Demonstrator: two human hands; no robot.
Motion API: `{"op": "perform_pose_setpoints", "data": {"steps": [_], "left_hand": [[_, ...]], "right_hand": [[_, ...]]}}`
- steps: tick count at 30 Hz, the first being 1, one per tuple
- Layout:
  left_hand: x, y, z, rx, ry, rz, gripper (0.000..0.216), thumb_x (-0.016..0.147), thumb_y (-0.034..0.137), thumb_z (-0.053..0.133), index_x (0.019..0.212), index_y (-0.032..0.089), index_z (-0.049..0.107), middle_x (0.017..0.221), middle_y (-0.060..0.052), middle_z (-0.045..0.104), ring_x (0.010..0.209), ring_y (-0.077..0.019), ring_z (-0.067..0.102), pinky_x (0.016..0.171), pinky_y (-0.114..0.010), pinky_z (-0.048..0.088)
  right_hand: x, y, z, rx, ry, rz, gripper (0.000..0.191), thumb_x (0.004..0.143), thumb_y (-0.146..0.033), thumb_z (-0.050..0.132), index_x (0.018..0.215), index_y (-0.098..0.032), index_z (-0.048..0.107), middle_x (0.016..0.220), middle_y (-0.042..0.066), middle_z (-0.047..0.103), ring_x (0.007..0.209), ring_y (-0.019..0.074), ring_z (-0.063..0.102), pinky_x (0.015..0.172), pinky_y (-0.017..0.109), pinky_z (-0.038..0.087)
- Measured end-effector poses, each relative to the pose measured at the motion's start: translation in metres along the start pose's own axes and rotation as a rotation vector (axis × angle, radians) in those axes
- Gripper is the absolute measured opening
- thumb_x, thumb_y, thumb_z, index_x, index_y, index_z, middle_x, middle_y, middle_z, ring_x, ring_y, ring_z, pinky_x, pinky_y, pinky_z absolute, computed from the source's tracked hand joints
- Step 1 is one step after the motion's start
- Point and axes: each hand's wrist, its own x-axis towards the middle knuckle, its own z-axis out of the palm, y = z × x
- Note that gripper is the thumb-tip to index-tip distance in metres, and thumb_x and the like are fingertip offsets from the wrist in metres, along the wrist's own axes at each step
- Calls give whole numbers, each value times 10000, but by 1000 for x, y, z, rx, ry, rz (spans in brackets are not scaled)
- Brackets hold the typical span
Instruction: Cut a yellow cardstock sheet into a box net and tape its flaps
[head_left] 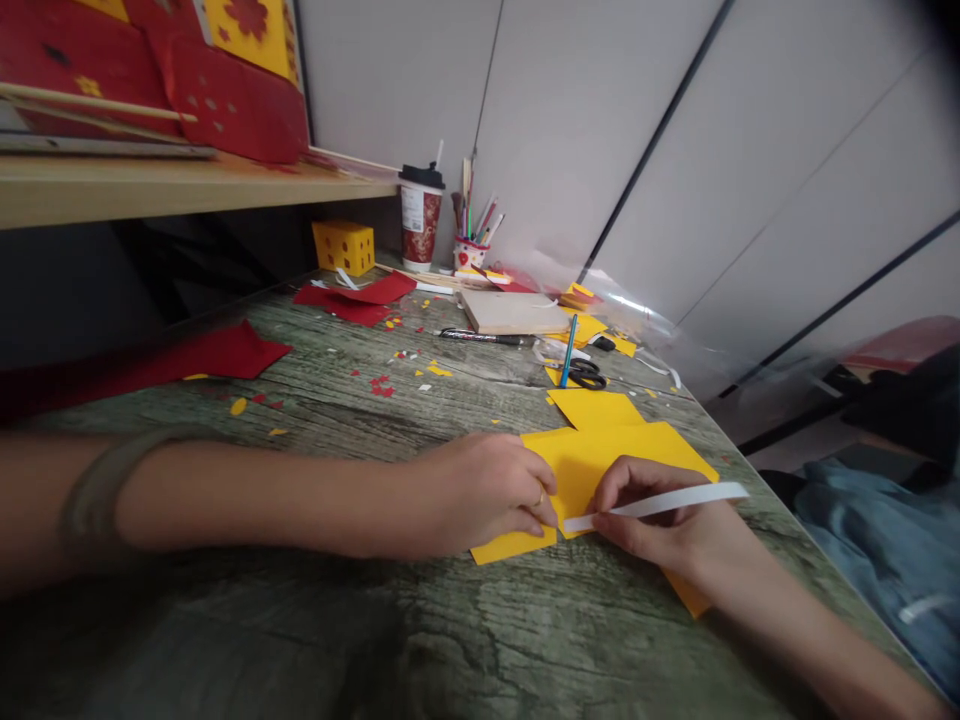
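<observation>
A cross-shaped sheet of yellow paper (600,450) lies on the table in front of me, a narrow slit at its near edge. My left hand (491,490) rests on its left part, with the fingers curled closed against the paper beside the slit. Thumb and fingers of my right hand (660,515) pinch a thin white paper strip (690,497). The strip's left end lies at the near edge of the yellow paper, just right of the slit, and its other end sticks out past the right hand. That hand covers part of the paper's right side.
Beyond the paper are black-handled scissors (586,374), a blue pen (569,350), a black marker (484,337) and a pale board (514,312). Farther back stand a lidded cup (421,225), a pencil holder (470,255) and a yellow box (343,248). A shelf (225,185) overhangs the left; red paper (247,352) lies below.
</observation>
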Motion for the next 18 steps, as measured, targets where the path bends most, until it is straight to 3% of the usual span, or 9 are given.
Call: {"op": "perform_pose_setpoints", "data": {"steps": [5,10,18], "left_hand": [[-3,5,-3,86,-75,-65,202,813,239,477,844,221,675,967,-23,650,819,-146,570,743,-252,394],[-4,8,-4,213,-117,-78,254,843,272,407,905,274,653,1029,1,628,833,-166,557,698,-273,394],[-6,5,-2,263,-128,-43,223,803,220,466,932,286,637,1049,16,610,852,-163,538,709,-256,396]], "right_hand": [[-1,-2,1,-168,10,-106,133,712,-117,559,631,-215,521,546,-42,500,495,109,422,435,217,321],[-2,-4,2,-240,-5,-167,85,729,-167,577,678,-223,539,618,-17,583,565,138,510,486,232,381],[-5,-3,-2,12,44,-50,128,699,-335,632,657,-225,580,703,37,667,637,201,596,497,273,404]]}}
